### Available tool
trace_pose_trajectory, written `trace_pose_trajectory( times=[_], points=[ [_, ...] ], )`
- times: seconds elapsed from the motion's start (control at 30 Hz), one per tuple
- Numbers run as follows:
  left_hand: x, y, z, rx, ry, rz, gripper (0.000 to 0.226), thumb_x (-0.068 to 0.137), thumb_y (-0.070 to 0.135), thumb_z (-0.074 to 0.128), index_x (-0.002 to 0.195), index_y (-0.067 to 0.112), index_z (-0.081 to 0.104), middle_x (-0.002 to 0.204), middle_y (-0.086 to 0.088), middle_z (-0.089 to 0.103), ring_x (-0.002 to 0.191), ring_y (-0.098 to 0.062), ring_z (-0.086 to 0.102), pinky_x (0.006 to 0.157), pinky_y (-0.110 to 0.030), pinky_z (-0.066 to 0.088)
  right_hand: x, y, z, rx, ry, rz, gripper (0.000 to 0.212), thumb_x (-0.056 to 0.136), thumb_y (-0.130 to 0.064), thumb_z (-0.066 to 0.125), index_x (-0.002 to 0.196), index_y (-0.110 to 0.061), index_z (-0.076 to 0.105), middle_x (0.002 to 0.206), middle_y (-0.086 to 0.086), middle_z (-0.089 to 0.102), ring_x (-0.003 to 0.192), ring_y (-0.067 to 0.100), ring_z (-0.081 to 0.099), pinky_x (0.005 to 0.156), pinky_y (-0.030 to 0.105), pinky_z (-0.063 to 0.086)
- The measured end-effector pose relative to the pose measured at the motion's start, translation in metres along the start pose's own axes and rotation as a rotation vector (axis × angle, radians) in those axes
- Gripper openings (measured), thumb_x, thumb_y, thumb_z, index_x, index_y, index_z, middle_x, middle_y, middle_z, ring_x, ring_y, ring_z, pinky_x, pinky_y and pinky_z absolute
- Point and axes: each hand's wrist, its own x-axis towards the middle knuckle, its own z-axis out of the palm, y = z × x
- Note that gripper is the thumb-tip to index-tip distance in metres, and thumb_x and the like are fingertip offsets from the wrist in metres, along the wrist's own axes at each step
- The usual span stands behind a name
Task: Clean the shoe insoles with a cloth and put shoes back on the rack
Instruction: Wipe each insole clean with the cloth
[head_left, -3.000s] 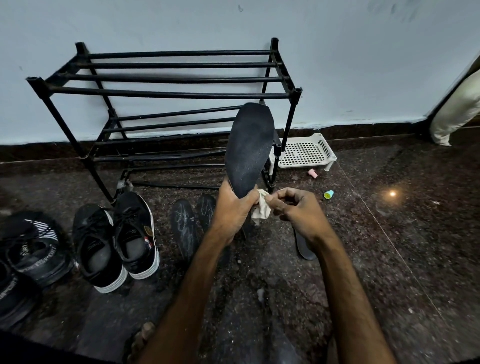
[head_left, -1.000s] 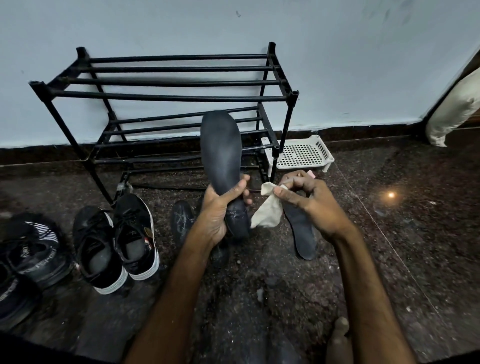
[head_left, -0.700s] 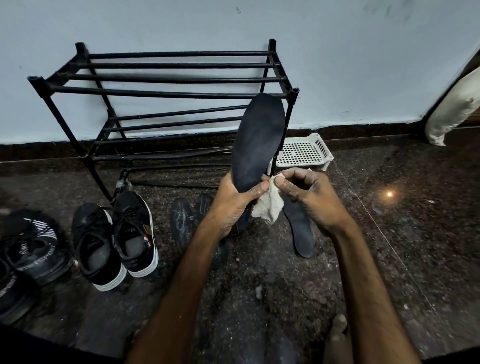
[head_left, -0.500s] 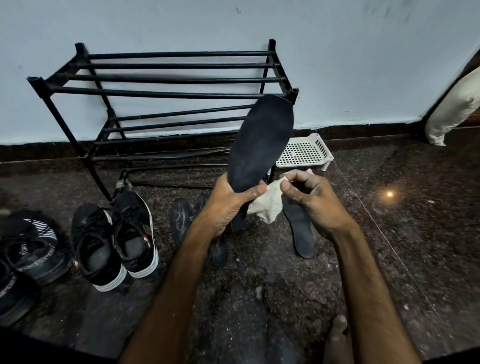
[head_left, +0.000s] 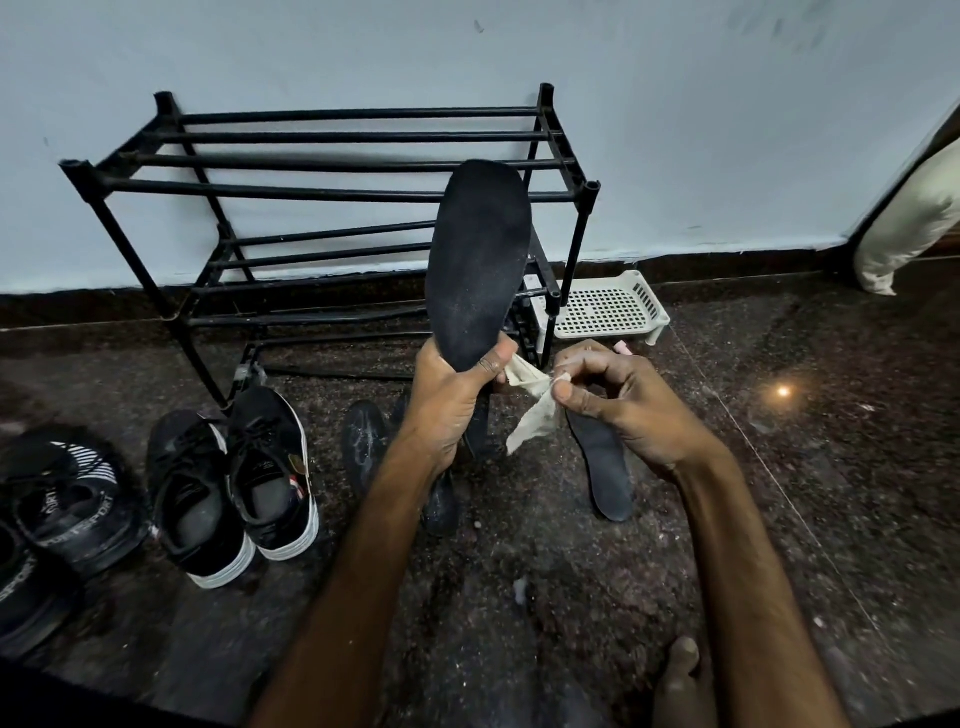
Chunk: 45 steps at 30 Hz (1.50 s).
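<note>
At the far left, dark sports shoes (head_left: 67, 499) and a pair of black shoes with white soles (head_left: 228, 488) stand on the floor (head_left: 519, 597) in front of the black rack (head_left: 332, 192), whose bars carry no shoe. The pair's insides are too dark to tell if insoles sit in them. Right of them, dusty insoles (head_left: 366, 441) lie on the floor, partly behind the left forearm. The left grip (head_left: 447, 405) is curled round the heel end of the held insole (head_left: 478, 260), thumb across its face, keeping it upright before the rack. The right grip (head_left: 618, 400) pinches a small pale cloth (head_left: 535, 415) between thumb and fingertips. The cloth's upper end reaches the left thumb and its tail hangs free of the insole's face. To wipe well, I judge the cloth should be bunched into a pad, pressed flat on the speckled face and drawn in long strokes, with the left grip firm so the thin sole does not bend. Another insole (head_left: 602, 467) lies on the floor under the right grip. Farther right, a white slotted tray (head_left: 608, 306) sits by the rack's foot, and nothing shows in it.
</note>
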Motion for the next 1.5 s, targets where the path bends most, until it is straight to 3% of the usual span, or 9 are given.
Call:
trace_pose_trajectory(
  times=[0.17,0.43,0.67,0.8,0.93,1.03,1.23,1.37,1.5],
  points=[
    [-0.001,0.018,0.003,0.097,-0.115,0.098,0.028,0.083,0.006,0.074,0.105,-0.007,0.063,0.095,-0.010,0.073,0.069,-0.013,0.064,0.067,-0.028,0.051,0.001,0.003,-0.002,-0.081,0.030,-0.036,0.008,0.087,-0.029,0.068,0.089,-0.022,0.071,0.095,-0.004,0.061,0.090,0.014,0.057,0.084,0.033,0.046],
    [-0.004,0.019,0.002,0.235,-0.239,0.047,0.041,0.070,0.002,0.083,0.105,0.006,0.063,0.089,0.005,0.074,0.085,-0.008,0.070,0.073,-0.020,0.053,0.000,-0.003,-0.001,-0.007,0.057,-0.090,0.007,0.091,-0.020,0.065,0.097,-0.019,0.068,0.096,0.003,0.063,0.092,0.017,0.055,0.085,0.030,0.045],
    [-0.006,0.011,-0.008,-0.127,-0.191,0.011,0.041,0.060,0.031,0.089,0.093,0.012,0.073,0.079,0.003,0.071,0.069,-0.013,0.058,0.065,-0.022,0.050,-0.009,0.007,0.003,0.494,0.104,-0.034,0.023,0.074,-0.041,0.081,0.091,-0.028,0.072,0.094,-0.006,0.065,0.084,0.009,0.056,0.073,0.025,0.048],
    [-0.006,0.009,-0.018,-0.374,-0.271,-0.073,0.040,0.063,0.025,0.090,0.097,0.012,0.073,0.063,0.003,0.057,0.054,-0.006,0.050,0.061,-0.023,0.051,-0.013,0.012,0.002,0.684,0.068,-0.020,0.027,0.071,-0.039,0.085,0.089,-0.024,0.071,0.086,-0.006,0.065,0.073,0.005,0.059,0.071,0.024,0.053],
    [-0.003,0.011,-0.013,-0.370,-0.282,-0.077,0.031,0.069,0.020,0.085,0.097,0.017,0.072,0.074,0.003,0.059,0.061,-0.006,0.052,0.068,-0.026,0.051,-0.008,0.000,0.008,0.356,0.050,0.158,0.051,0.080,-0.066,0.061,0.099,-0.020,0.069,0.087,0.008,0.070,0.074,0.019,0.057,0.072,0.032,0.048],
    [0.000,0.007,-0.014,-0.297,-0.256,-0.071,0.035,0.073,0.019,0.084,0.100,0.009,0.064,0.076,-0.001,0.058,0.071,-0.014,0.053,0.077,-0.034,0.046,-0.002,-0.014,0.017,0.124,0.150,0.262,0.057,0.089,-0.065,0.039,0.095,-0.014,0.063,0.086,0.010,0.074,0.071,0.023,0.058,0.073,0.036,0.048],
    [-0.001,0.002,-0.011,-0.255,-0.165,-0.102,0.016,0.083,0.008,0.066,0.099,0.011,0.068,0.089,-0.003,0.069,0.083,-0.016,0.064,0.084,-0.033,0.052,0.010,-0.012,0.029,0.115,0.376,0.283,0.027,0.082,-0.018,0.077,0.091,-0.013,0.053,0.074,0.006,0.065,0.055,0.017,0.060,0.058,0.035,0.051],
    [-0.003,0.003,-0.002,-0.019,-0.044,-0.119,0.053,0.078,0.017,0.081,0.122,0.006,0.054,0.097,0.003,0.071,0.095,-0.010,0.068,0.084,-0.026,0.053,0.012,-0.008,0.025,0.090,0.405,0.281,0.038,0.082,-0.003,0.075,0.104,-0.020,0.050,0.106,0.015,0.066,0.080,0.023,0.070,0.070,0.039,0.060],
    [-0.002,-0.001,0.007,0.189,0.028,-0.070,0.073,0.070,-0.004,0.083,0.131,0.008,0.046,0.103,0.006,0.065,0.092,0.000,0.065,0.080,-0.017,0.052,0.012,-0.009,0.028,-0.140,0.402,0.210,0.051,0.081,-0.006,0.075,0.114,-0.031,0.045,0.101,0.005,0.066,0.087,0.023,0.070,0.076,0.046,0.060]
  ],
)
